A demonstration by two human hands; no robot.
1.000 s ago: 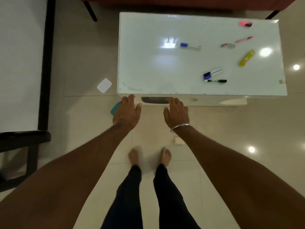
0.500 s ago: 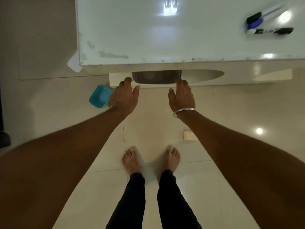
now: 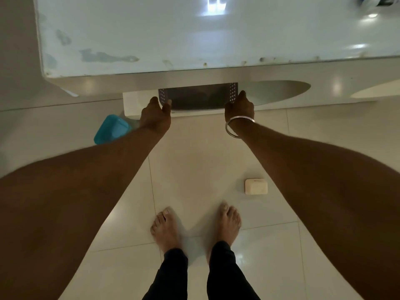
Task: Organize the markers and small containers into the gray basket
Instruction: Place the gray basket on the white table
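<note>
The gray basket (image 3: pixel 199 96) sits on the low shelf under the white table (image 3: pixel 151 40), only its front part showing. My left hand (image 3: pixel 154 115) holds its left perforated end, thumb against the wall and fingers curled out of sight. My right hand (image 3: pixel 239 107), with a metal bangle at the wrist, holds the right end the same way. Blurred markers (image 3: pixel 381 1) lie at the table's far right, cut by the frame's top edge. A teal container (image 3: pixel 111 129) lies tilted on the floor beside my left wrist. A small cream container (image 3: pixel 256 186) rests on the floor under my right forearm.
My bare feet (image 3: pixel 194 226) stand on glossy pale floor tiles just in front of the table. The table's near edge (image 3: pixel 194 74) overhangs the shelf and the basket. An oval cutout (image 3: pixel 281 92) opens to the right of the basket.
The view has dropped and moved closer to the table's edge. Both hands have reached in from the shelf front to the two ends of the basket and closed on them.
</note>
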